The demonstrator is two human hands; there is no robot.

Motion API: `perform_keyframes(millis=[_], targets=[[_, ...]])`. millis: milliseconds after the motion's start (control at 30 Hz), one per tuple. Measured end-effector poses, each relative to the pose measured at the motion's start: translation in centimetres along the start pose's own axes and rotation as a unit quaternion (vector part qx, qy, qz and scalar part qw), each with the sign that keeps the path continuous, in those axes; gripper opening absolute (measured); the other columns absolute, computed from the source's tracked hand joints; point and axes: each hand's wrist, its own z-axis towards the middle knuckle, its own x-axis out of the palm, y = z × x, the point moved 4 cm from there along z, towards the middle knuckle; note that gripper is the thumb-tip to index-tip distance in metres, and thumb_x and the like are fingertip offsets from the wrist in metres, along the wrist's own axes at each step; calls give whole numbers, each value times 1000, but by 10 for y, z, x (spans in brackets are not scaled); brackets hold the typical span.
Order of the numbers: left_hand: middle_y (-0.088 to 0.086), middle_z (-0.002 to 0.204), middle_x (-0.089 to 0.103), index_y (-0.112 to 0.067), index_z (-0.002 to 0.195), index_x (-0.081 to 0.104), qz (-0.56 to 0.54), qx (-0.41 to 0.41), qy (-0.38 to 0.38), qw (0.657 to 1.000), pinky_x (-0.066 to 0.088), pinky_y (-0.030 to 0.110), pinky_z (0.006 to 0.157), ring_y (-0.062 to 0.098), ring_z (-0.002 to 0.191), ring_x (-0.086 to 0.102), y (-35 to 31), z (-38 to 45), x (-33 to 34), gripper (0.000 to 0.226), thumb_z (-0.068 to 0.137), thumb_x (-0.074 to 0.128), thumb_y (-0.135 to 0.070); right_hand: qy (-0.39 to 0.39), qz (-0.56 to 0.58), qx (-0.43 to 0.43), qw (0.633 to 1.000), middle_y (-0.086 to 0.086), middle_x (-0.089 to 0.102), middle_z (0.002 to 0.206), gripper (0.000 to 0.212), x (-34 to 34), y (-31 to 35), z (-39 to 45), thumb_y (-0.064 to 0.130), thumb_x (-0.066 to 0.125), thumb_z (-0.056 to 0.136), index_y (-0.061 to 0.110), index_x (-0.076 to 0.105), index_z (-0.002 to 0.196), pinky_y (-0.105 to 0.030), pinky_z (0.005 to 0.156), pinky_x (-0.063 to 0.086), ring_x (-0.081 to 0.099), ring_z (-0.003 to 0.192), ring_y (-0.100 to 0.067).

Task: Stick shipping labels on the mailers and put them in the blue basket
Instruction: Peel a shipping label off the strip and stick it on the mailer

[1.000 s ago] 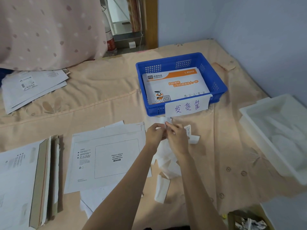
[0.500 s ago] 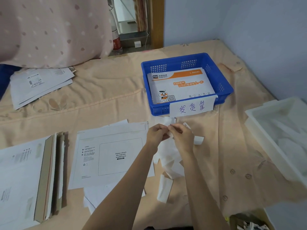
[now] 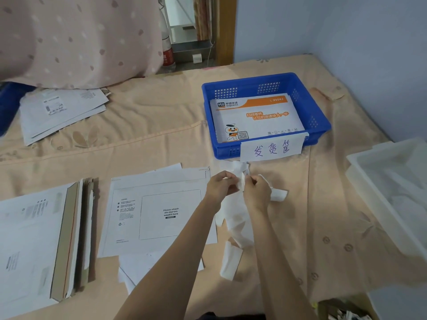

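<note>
Both hands meet in front of the blue basket (image 3: 321,125). My left hand (image 3: 219,184) and my right hand (image 3: 257,191) pinch a small white shipping label (image 3: 240,181) between their fingertips, held just above the cloth. A white mailer (image 3: 161,211) with a printed waybill box lies flat left of my left forearm. Inside the basket lies an orange and white mailer (image 3: 256,118). A handwritten paper sign (image 3: 271,148) hangs on the basket's front wall.
Loose white paper strips (image 3: 231,262) lie under and beside my forearms. A stack of mailers (image 3: 30,245) sits at the left edge, another pile (image 3: 60,112) at the back left. A white tray (image 3: 381,202) stands at the right. A wall closes off the right side.
My hands stay together on the label with little movement. The view has shifted slightly, so everything sits a bit further right in the frame.
</note>
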Motion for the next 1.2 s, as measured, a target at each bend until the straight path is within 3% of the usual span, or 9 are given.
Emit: perform_keyframes(millis=[100,200,367,567,700,800,900,1033,1200], targets=[[12,82,65,-9,73,57,30,10,-36,999,58,24,74,23,69,64,-1,1,-4,16,86,59,1,39,107,79,990,-12,65,89,26,5,-6,3,24,51,94,14,63,72,-48,88,51,60,85,-29],[14,84,64,-9,73,57,72,26,-55,996,58,21,68,25,70,63,-3,1,-10,16,86,56,-1,107,137,82,981,-9,65,91,24,8,-4,-2,33,55,93,14,63,83,-42,85,54,61,84,-25],[15,75,61,-8,70,57,67,26,-29,997,58,31,79,25,68,59,-1,-1,-7,17,83,54,3,45,33,-13,998,4,68,84,11,2,2,-7,24,67,87,14,71,88,-37,83,53,61,81,-13],[13,80,64,-6,79,58,-6,-14,14,1000,58,24,75,25,72,63,-1,-2,-8,12,87,56,4,52,132,80,987,5,60,61,19,-2,-7,-5,18,69,84,25,65,66,-43,80,56,56,65,-18],[14,83,64,-6,76,56,0,-7,-6,1000,58,26,75,27,75,64,1,-3,-6,13,87,55,2,41,69,54,995,2,65,76,17,-1,-4,-5,23,61,88,10,71,91,-47,82,55,61,69,-18],[15,88,67,-7,81,56,17,6,-34,999,58,27,71,27,77,66,-3,-3,-4,10,87,63,-12,24,32,-9,999,4,68,84,15,-5,4,-8,27,60,91,15,70,93,-42,82,54,65,81,-19],[16,89,71,-10,78,58,74,30,-44,996,60,33,69,26,78,68,-9,-2,-2,24,83,71,-29,29,6,-52,998,9,65,78,13,-5,9,-12,25,60,91,18,71,89,-37,78,53,64,79,-17],[16,84,70,-11,77,60,162,93,-67,980,60,40,71,31,77,66,-17,-2,-2,16,87,68,-21,25,-15,-79,996,7,63,76,16,-6,14,-14,22,58,93,13,71,89,-31,70,49,64,76,-19],[-6,86,62,-9,89,67,344,187,-128,911,40,23,72,14,78,56,-28,-4,0,12,90,60,-19,16,-41,-102,994,6,61,81,15,-5,16,-14,17,56,93,10,70,93,-19,64,29,53,78,-12]])
